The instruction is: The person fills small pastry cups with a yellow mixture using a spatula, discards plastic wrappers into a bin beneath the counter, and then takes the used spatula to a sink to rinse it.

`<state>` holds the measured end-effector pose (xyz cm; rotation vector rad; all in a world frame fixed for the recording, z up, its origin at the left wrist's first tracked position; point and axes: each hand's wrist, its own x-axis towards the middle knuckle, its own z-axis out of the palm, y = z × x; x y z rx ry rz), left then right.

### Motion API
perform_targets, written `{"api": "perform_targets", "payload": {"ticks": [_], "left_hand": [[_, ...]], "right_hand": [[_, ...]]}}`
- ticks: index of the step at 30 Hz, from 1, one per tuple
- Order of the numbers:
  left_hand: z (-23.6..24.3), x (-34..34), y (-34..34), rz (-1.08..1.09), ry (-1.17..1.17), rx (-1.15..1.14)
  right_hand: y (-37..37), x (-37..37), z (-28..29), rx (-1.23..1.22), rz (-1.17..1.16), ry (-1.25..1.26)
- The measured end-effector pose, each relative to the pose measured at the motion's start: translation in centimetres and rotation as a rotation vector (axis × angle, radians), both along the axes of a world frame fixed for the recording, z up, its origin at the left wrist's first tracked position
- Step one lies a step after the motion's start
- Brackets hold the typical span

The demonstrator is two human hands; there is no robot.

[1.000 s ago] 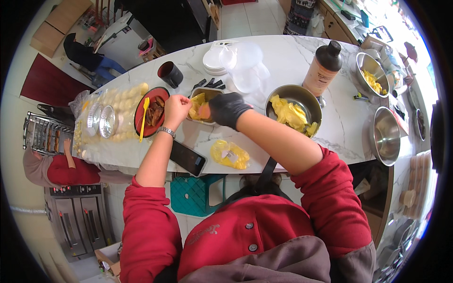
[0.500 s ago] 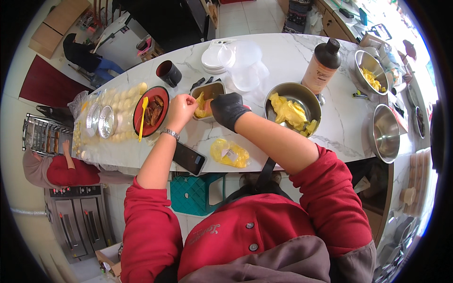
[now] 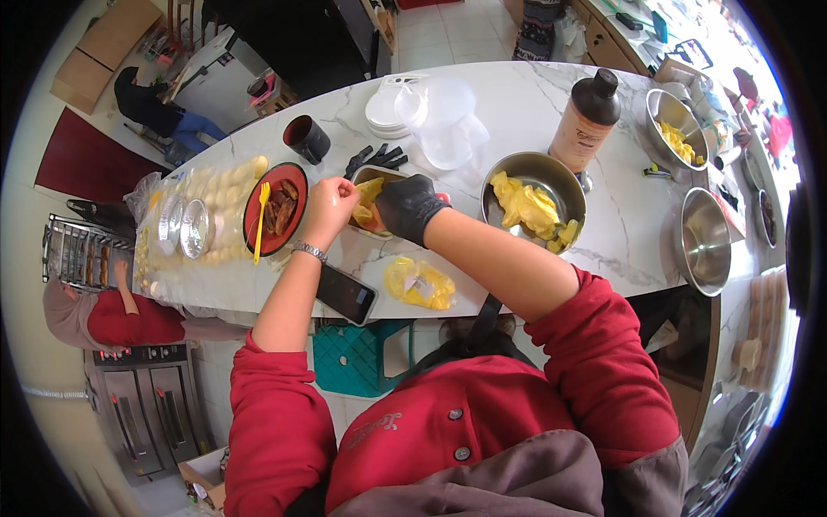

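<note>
Strong, cool daylight enters from the upper right, where the view burns out to white and small items lose their detail. The pale tabletop (image 3: 633, 207) is bright, with soft shadows, and the empty steel bowl (image 3: 705, 241) catches glare. The left side looks dimmer and warmer; beneath the table's right end it is deep in shadow. The black gloved right hand (image 3: 408, 207) shows little surface detail. Fisheye distortion bends straight edges, and black fills the corners

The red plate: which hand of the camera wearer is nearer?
Left. The left hand is just to the right of the red plate; the gloved right hand is farther right, over the metal tin.
</note>
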<state>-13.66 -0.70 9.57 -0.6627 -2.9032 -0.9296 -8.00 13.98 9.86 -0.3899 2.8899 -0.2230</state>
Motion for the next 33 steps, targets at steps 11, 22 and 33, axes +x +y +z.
{"api": "perform_targets", "payload": {"ticks": [11,22,33], "left_hand": [[2.7,0.8,-0.7,-0.025,0.054,0.114],[0.4,-0.5,-0.7,-0.118,0.144,0.002],[0.7,0.1,0.2,-0.024,0.154,-0.087]], "right_hand": [[2.1,1.1,1.1,-0.071,-0.055,-0.004],[5.8,3.4,9.3,-0.119,-0.055,0.070],[4.0,1.1,4.5,-0.145,-0.078,0.022]]}}
